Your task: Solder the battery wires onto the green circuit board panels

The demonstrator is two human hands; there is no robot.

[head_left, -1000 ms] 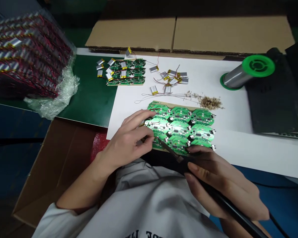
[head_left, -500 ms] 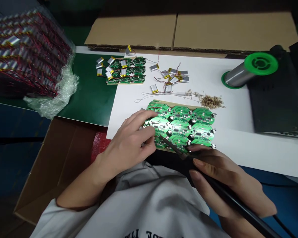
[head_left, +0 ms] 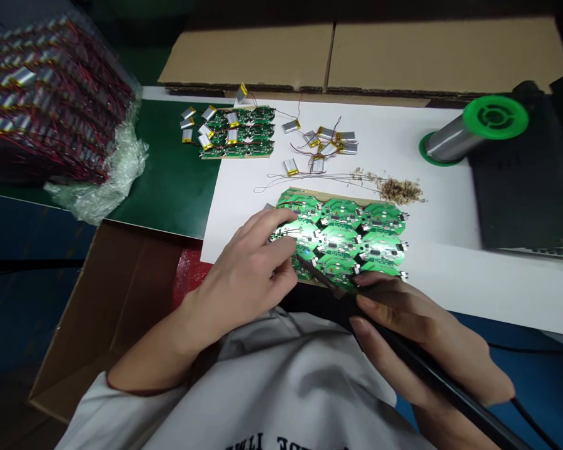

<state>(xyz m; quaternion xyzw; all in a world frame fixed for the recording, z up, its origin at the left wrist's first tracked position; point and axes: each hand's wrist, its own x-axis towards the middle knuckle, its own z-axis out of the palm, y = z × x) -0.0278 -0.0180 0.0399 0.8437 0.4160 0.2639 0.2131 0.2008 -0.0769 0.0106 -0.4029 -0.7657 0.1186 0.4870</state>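
Observation:
A panel of joined green circuit boards (head_left: pixel 340 240) lies on the white sheet in front of me. My left hand (head_left: pixel 251 269) rests over its left edge, thumb and index finger pinched close together; whatever is between them is hidden. Thin wires (head_left: pixel 288 233) run over the boards beside those fingers, and a silvery corner, perhaps of a battery, peeks out behind the knuckles. My right hand (head_left: pixel 417 331) grips a black soldering iron (head_left: pixel 394 344) like a pen. The iron's tip reaches the lower left board, close to my left fingertips. Some right fingers touch the panel's lower edge.
Beyond the panel lie loose silver batteries (head_left: pixel 328 148), thin wire strands (head_left: pixel 304 178) and brown crumbs (head_left: pixel 401 190). A second panel with batteries (head_left: pixel 237 132) sits farther left. The solder spool (head_left: pixel 455 137) and a dark box (head_left: pixel 520 194) stand right; stacked wrapped batteries (head_left: pixel 51 106) rise left.
The iron and my right hand have shifted slightly left, bringing the tip nearer my left fingertips. My left hand has moved very slightly right, still pinched.

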